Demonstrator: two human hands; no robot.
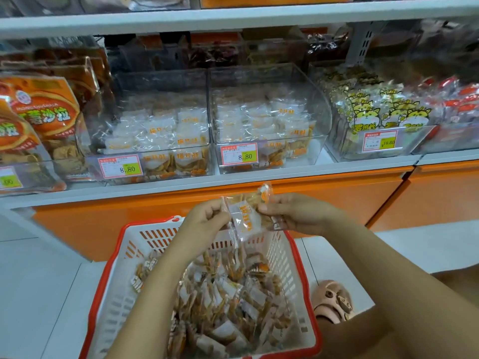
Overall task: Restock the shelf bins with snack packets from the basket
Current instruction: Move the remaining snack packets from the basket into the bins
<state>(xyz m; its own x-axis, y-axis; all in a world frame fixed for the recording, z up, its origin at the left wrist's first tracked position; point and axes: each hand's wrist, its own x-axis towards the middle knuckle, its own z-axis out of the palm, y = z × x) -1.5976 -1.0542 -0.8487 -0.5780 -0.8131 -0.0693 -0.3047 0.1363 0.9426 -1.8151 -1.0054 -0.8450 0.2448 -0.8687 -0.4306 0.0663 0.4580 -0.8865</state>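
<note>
Bare forearms reach forward and converge; left hand (207,218) and right hand (293,213) close together, fingers curled, each pinching one side of a packet (245,220).

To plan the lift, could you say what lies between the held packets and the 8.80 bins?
Only the orange shelf front and white shelf lip, in head view.

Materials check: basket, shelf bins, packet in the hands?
Basket: moulded plastic by the look, white slotted walls, red rim, mild gloss.
Shelf bins: clear rigid plastic, possibly acrylic; contents show through and the walls catch glare.
Packet: thin clear film, crinkled and shiny, with printed orange lettering; snack visible inside.
</note>
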